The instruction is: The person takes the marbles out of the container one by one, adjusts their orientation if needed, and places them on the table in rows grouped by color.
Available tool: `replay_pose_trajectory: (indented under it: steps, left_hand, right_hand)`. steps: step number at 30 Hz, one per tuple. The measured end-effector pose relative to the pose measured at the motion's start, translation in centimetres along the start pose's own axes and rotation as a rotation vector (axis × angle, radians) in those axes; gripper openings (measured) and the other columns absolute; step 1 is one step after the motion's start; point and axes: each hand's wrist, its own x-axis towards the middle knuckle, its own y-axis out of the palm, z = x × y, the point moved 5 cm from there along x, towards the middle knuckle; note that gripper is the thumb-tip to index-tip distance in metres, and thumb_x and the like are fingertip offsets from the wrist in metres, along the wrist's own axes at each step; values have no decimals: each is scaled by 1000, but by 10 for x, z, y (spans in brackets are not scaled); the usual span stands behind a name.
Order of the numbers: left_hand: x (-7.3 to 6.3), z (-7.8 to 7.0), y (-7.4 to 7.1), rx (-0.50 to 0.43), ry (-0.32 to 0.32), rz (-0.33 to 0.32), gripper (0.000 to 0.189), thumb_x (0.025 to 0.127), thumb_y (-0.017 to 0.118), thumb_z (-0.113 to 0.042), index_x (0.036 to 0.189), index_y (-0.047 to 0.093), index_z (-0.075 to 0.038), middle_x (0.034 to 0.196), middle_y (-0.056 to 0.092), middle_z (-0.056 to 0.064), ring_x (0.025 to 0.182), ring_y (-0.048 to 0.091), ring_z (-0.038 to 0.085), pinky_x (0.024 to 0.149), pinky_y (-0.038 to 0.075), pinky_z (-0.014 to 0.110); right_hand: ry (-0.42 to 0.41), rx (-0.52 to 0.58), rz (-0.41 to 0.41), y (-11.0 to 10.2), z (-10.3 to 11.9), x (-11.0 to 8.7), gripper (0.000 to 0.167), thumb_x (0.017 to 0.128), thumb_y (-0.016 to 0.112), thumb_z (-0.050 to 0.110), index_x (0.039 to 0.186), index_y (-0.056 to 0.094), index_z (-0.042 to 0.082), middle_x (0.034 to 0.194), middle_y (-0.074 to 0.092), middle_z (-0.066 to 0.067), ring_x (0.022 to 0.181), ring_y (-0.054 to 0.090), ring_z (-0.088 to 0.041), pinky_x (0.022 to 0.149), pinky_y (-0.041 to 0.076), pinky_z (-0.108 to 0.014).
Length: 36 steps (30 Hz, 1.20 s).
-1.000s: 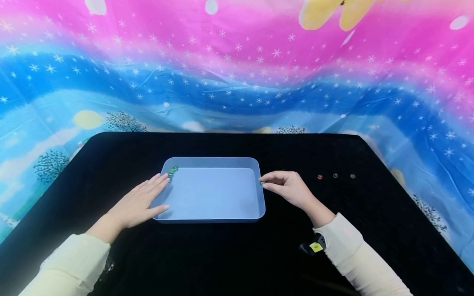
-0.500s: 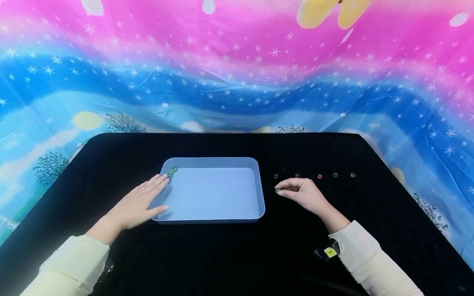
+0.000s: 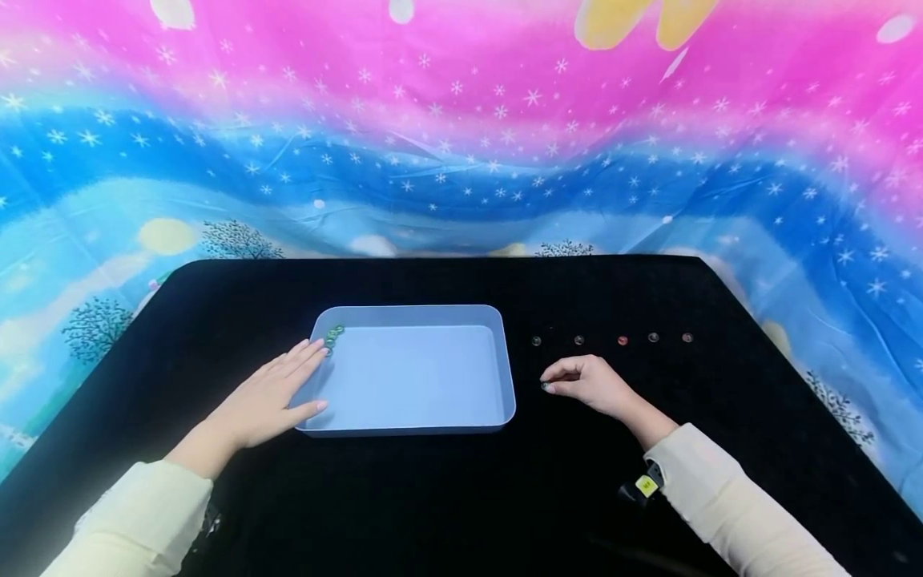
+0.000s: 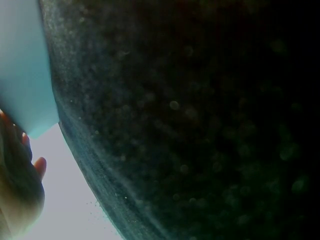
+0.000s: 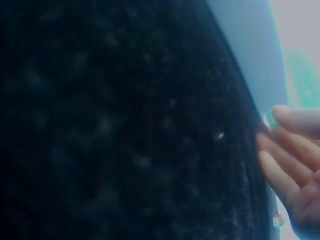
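Note:
A small green glass marble [image 3: 544, 385] is pinched between the thumb and forefinger of my right hand [image 3: 587, 383], to the right of the light blue tray [image 3: 404, 431]. The right wrist view shows the same marble [image 5: 270, 117] at the fingertips, partly hidden. My left hand [image 3: 277, 393] lies with straight fingers over the tray's left side, thumb apart. Beside its fingertips, several green marbles [image 3: 334, 334] sit in the tray's far left corner. The left wrist view catches only part of that hand [image 4: 20, 185], near the tray wall [image 4: 30, 75].
Beyond my right hand, several marbles stand in a spaced row, among them a reddish marble [image 3: 623, 340] and a dark clear marble [image 3: 537, 340]. A black cloth [image 3: 433, 505] covers the table. A printed curtain [image 3: 461, 160] hangs behind it.
My right hand has moved from the tray's right rim to the right and nearer me, still pinching the green marble. This uncovers two marbles of the row. The left hand stays in place.

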Motion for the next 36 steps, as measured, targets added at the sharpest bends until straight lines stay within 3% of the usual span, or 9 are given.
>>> replay_pose_trajectory:
  steps: [9, 25, 36]
  left_hand:
    - [1, 0, 0, -2, 1, 3, 73, 82, 47, -51, 136, 24, -6, 142, 16, 6, 129, 11, 25, 98, 20, 46]
    - [0, -1, -2, -22, -9, 13, 72, 83, 47, -49, 136, 23, -6, 142, 16, 7, 129, 10, 25, 98, 19, 46]
    - [1, -2, -1, -25, -6, 6, 72, 83, 48, -48, 136, 24, -6, 142, 17, 7, 129, 11, 25, 98, 20, 47]
  right_hand:
    - [29, 2, 50, 1, -5, 1, 15, 75, 65, 8, 88, 64, 1, 87, 64, -9, 79, 60, -16, 67, 48, -25]
    - [52, -38, 59, 2, -1, 3, 15, 74, 66, 10, 88, 65, 3, 88, 65, -7, 83, 60, -17, 69, 47, -24]
    - [88, 40, 59, 1, -7, 0, 22, 75, 66, 14, 93, 63, 1, 91, 64, -10, 83, 59, -17, 70, 47, -27]
